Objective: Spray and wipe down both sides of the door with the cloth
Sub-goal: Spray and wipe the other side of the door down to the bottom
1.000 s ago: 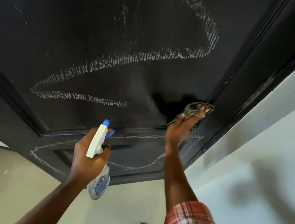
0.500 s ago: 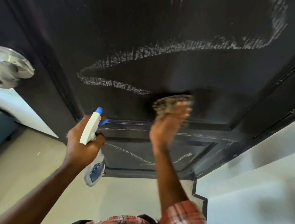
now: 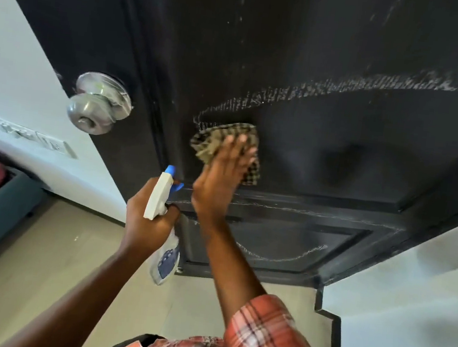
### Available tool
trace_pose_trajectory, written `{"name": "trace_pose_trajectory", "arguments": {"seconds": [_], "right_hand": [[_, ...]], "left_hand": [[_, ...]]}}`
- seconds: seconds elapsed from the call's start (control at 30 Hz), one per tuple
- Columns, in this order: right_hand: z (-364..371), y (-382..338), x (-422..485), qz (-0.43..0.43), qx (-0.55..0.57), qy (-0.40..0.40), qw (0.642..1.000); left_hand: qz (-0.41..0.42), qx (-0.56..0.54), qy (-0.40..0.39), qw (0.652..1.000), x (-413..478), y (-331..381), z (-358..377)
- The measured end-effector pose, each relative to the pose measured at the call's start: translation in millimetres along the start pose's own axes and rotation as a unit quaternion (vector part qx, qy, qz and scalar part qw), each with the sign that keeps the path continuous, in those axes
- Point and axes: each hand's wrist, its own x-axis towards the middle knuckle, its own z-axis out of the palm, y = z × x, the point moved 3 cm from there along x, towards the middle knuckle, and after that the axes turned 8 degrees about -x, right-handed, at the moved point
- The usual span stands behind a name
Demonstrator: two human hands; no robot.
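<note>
Leftward across the door (image 3: 325, 144) goes the right hand (image 3: 222, 169), from the hinge side a second ago to a spot close to the raised moulding on the knob side, and the head view has swung with it, so the door knob (image 3: 95, 106) now shows. The hand's fingers lie straight and spread, pressing the checked cloth (image 3: 211, 142) flat on the dark upper panel. The lower branch of the white streak (image 3: 346, 86) no longer shows where the cloth has passed, so this face seems partly wiped, while the long upper branch and the thin marks on the lower panel (image 3: 271, 243) remain. The left hand (image 3: 145, 221) wraps the neck of the spray bottle (image 3: 158, 196), nozzle towards the door, just beside the right wrist. The moulding stands just left of the cloth and a ledge lies just below it; open panel runs right and upward. The door's other face is hidden from view.
</note>
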Motion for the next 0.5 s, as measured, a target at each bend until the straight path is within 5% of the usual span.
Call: {"name": "trace_pose_trajectory", "arguments": {"seconds": [0.2,0.33,0.5], "right_hand": [[12.9,10.2,-9.4,-0.085,-0.073,-0.011,0.994],[-32.6,97.5,13.8,0.124,-0.014,0.037,0.991],[-62.2,146.1,26.6,0.315,0.098,0.119,0.937]], "left_hand": [[-0.003,0.039,-0.017,0.999,6.7,-6.5,-14.2],[-0.043,0.021,-0.022,0.999,2.7,-11.8,-11.7],[-0.066,-0.006,-0.029,0.997,-3.3,-12.2,-7.9]]}}
